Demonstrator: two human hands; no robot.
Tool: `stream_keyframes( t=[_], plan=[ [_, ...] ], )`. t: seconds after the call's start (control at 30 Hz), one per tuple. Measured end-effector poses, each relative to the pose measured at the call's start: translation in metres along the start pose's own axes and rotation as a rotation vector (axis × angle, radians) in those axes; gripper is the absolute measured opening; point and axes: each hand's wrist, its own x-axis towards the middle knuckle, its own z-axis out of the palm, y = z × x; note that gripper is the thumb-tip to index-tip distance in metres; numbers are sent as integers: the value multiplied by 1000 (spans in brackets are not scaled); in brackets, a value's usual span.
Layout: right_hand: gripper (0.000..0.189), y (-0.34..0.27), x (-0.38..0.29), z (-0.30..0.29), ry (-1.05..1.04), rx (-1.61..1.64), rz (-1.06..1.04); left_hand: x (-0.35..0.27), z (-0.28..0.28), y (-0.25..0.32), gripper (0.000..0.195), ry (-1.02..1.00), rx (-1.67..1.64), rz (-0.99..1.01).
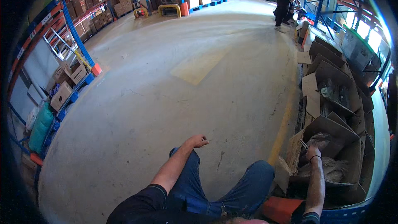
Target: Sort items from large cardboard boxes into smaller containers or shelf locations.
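Note:
My left hand (199,141) hangs loosely past my left knee, fingers slightly curled, with nothing seen in it. Over on the right, my right hand (313,153) reaches into an open cardboard box (295,149). A slim, pale, rod-like item (303,144) sticks out from its fingers; its exact kind is too small to tell. Crumpled clear plastic packaging (319,140) lies just beyond that hand. Closer to me in the same box is a brownish plastic-wrapped bundle (332,168), partly behind my wrist. The contents of these wrappings cannot be made out.
More open cartons (335,68) line the right side, one holding plastic-wrapped items (335,91). An orange post guard (282,209) stands beside my right leg. Racking with a blue upright (73,21) runs along the left. A person (283,0) stands at the far right.

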Motion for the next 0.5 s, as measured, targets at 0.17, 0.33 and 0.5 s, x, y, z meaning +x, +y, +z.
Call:
stream_keyframes(
  t=[0.17,0.33,0.5],
  plan=[
    [25,5,0,8,-34,1,38,-1,-3,8,47,-10,-15,-26],
    [24,4,-3,16,-34,-44,-31,-4,-2,-5,47,18,-25,-41],
    [25,38,32,54,5,-1,-71,-3,-3,-5,49,9,4,1]
  ],
)
